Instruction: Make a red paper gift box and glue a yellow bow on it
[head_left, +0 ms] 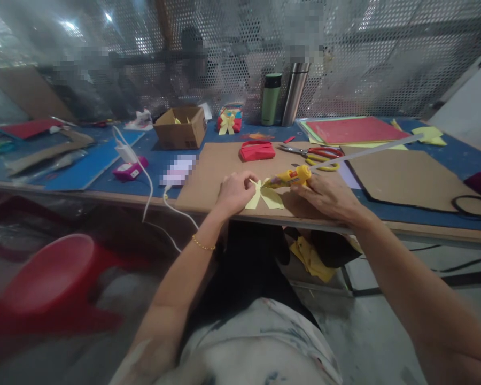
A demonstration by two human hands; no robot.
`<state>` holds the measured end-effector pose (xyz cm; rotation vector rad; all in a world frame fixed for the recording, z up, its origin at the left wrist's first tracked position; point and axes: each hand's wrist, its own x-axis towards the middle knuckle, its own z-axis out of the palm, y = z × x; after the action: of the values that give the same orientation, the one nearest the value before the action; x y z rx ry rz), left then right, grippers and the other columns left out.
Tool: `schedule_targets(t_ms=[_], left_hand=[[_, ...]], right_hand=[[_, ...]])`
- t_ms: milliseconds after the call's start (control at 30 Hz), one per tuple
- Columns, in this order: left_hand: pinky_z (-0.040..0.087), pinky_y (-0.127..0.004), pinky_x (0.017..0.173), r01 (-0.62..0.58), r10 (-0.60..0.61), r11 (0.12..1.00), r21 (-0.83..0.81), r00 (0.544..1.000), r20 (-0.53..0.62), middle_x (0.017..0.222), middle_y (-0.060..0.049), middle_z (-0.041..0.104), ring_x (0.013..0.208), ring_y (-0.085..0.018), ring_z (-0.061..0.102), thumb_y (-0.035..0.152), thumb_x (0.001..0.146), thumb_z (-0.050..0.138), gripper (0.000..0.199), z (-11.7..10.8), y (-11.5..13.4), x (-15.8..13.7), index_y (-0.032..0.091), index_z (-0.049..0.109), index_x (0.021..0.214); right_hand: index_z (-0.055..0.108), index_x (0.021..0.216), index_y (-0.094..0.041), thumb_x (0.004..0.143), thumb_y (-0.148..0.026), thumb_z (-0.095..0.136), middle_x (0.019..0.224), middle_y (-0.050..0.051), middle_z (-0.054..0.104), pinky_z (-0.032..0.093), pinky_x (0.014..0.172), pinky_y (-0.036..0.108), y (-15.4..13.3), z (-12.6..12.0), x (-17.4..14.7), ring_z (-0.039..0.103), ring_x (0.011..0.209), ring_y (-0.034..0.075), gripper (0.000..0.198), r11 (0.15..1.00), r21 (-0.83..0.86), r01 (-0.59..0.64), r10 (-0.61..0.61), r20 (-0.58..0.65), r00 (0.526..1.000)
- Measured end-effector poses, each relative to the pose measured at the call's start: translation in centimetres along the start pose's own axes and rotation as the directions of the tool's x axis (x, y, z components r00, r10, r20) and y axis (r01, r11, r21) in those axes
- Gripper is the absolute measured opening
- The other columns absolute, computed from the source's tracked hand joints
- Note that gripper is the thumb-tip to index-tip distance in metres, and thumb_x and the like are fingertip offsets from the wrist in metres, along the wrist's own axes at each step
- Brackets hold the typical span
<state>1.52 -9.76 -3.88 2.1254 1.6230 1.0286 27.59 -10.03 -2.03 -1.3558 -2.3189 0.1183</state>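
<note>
My left hand pinches the upper left of a pale yellow paper bow, which lies near the front edge of a brown cardboard sheet. In my right hand is a yellow glue gun, fingers wrapped round it. Its nozzle points left at the bow's middle; whether it touches the paper is too small to tell. A long translucent glue stick sticks out of the gun's back. Just beyond the bow lies a folded red paper piece, with red-handled and yellow-handled scissors to its right.
Behind the cardboard stand an open carton, a red wrapped parcel with a yellow bow, a green bottle and a steel flask. Coloured sheets lie back right. White cables hang over the left edge near a red stool.
</note>
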Motion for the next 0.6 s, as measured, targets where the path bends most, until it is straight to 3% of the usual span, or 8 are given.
schedule_targets(t_ms=[167,400,600], left_hand=[[0.052,-0.037,0.085,0.007,-0.007,1.000,0.003,1.000,0.003,0.080,-0.001,0.074,0.080,-0.020,0.064,0.008,0.086,0.061,0.028,0.0,-0.1,0.0,0.023,0.080,0.099],[0.051,-0.036,0.084,0.006,-0.006,0.999,0.036,1.000,-0.007,0.079,-0.001,0.073,0.081,-0.020,0.065,0.010,0.085,0.062,0.027,0.0,-0.4,0.0,0.022,0.081,0.099],[0.052,-0.035,0.085,0.012,-0.011,1.000,0.029,1.000,-0.025,0.083,-0.002,0.071,0.082,-0.019,0.065,0.014,0.089,0.065,0.018,-0.3,-0.2,-0.2,0.022,0.079,0.098]], right_hand=[[0.057,0.079,-0.025,0.107,-0.056,0.041,0.075,0.008,0.066,0.043,0.067,0.036,0.0,0.3,0.2,0.059,0.069,0.024,0.044,0.999,0.023,0.041,-0.041,-0.005,0.999],[0.042,0.072,-0.028,0.104,-0.059,0.046,0.069,0.003,0.059,0.044,0.065,0.035,0.0,0.9,0.2,0.056,0.065,0.022,0.044,0.998,0.057,0.015,-0.015,-0.006,1.000],[0.064,0.083,-0.026,0.107,-0.051,0.040,0.067,0.003,0.057,0.043,0.062,0.035,1.7,1.6,0.3,0.053,0.063,0.022,0.043,0.996,-0.005,0.092,-0.091,0.019,0.996]])
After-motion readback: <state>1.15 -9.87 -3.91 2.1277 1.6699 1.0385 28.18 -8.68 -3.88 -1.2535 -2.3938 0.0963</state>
